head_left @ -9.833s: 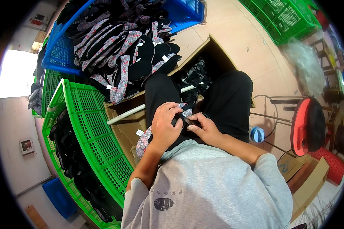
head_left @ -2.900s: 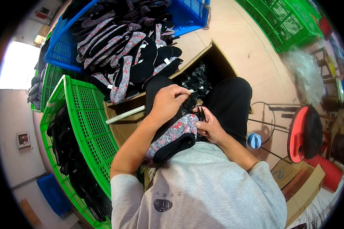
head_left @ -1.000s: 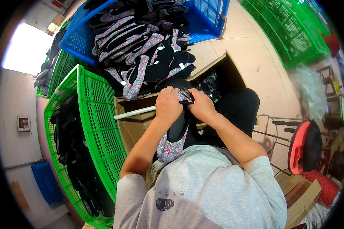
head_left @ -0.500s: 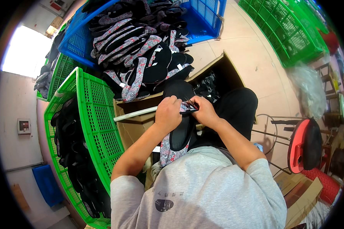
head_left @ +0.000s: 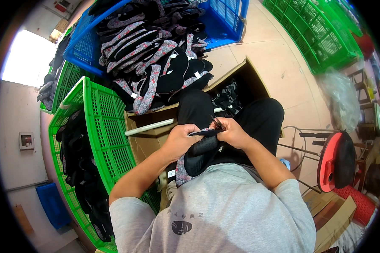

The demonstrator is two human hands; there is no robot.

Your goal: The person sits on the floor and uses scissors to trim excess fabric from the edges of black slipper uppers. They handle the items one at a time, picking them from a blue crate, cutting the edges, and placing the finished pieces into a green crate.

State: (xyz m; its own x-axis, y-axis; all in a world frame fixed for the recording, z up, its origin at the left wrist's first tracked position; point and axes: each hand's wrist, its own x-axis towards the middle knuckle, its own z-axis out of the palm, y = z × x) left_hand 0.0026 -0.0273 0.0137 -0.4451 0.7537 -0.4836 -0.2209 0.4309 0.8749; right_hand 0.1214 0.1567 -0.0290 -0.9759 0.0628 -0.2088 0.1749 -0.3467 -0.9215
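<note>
A slipper-like shoe with grey-and-red floral cloth and a black sole (head_left: 198, 158) lies over my lap against my shirt. My left hand (head_left: 182, 140) is closed on the upper end of this slipper, thumb along its dark edge. At the same edge my right hand (head_left: 233, 133) is closed around a small dark pair of snips (head_left: 216, 122); their pointed blades stick out past the fingers. Whether the right fingers also pinch the cloth is hard to tell. A white tag (head_left: 171, 173) shows beside the slipper's lower end.
Ahead, a blue crate (head_left: 223, 38) stands by a heap of floral slippers (head_left: 147, 50). On the left is a green crate (head_left: 109, 130) of black pieces. A cardboard box (head_left: 257, 76) and white rod (head_left: 150, 127) lie before my knees; a red-and-black round stool (head_left: 331, 160) stands right.
Both hands have come down closer to my body, and the slipper's upper end is folded toward me, showing its dark edge. The snips' blades now point more upward.
</note>
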